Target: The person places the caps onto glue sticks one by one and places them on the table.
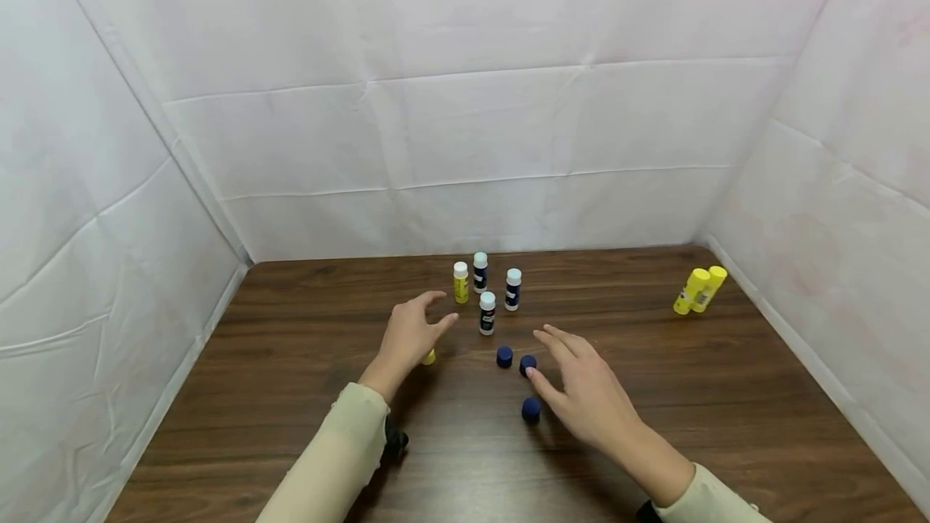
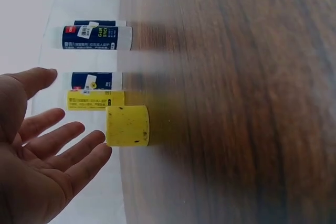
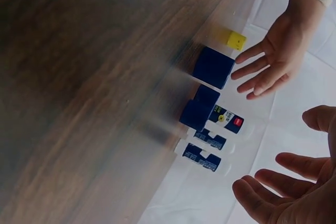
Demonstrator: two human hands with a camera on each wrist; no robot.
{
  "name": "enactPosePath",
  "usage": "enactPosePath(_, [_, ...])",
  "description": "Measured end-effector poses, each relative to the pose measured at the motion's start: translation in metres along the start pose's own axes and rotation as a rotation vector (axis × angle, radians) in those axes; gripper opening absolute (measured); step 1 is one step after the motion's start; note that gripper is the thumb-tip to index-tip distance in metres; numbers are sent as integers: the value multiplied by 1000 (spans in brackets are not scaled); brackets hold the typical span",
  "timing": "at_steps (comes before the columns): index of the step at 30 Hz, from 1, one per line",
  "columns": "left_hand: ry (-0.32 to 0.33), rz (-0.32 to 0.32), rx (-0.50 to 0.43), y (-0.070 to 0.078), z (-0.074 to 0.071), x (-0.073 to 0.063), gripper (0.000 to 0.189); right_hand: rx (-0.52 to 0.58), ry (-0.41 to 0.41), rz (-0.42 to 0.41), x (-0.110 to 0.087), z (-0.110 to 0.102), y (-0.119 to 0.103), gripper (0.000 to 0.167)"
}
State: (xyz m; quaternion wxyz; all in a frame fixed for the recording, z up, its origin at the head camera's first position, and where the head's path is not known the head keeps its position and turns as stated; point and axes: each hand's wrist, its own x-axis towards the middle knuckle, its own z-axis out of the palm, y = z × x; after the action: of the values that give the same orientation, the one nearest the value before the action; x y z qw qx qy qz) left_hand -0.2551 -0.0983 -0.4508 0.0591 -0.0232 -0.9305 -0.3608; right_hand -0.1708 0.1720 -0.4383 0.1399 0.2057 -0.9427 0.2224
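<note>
My left hand [image 1: 408, 333] hovers with spread fingers above a yellow cap [image 1: 429, 357], touching nothing visible. In the left wrist view that yellow cap [image 2: 128, 126] is close by the fingertips. Just beyond stands a yellow glue stick [image 1: 461, 285] with its white top bare. Three dark blue glue sticks, one in front [image 1: 488, 315], one at right [image 1: 513, 290] and one behind [image 1: 480, 274], stand upright with pale tops. My right hand [image 1: 592, 394], fingers loosely bent and holding nothing, is beside three blue caps, of which the nearest blue cap [image 1: 531, 410] lies before the thumb.
Two capped yellow glue sticks [image 1: 690, 291] stand together at the back right of the brown wooden table [image 1: 305, 394]. White cloth walls [image 1: 472, 127] enclose the table at the back and both sides.
</note>
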Motion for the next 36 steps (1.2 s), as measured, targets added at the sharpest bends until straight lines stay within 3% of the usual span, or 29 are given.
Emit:
enactPosePath(10, [-48,-94,-138,-3,5,18,49,6,2,3,-4,1,1,54])
enactPosePath(18, [-83,-144,-189,-3,7,31,49,-8,-4,8,-7,-2,2,53])
enactPosePath(28, [-92,-256,-357,-8,10,47,52,-5,-9,33,-11,-4,1,53])
enactPosePath(36, [-90,-303,-440,-9,15,58,52,2,-7,42,-15,-4,2,54])
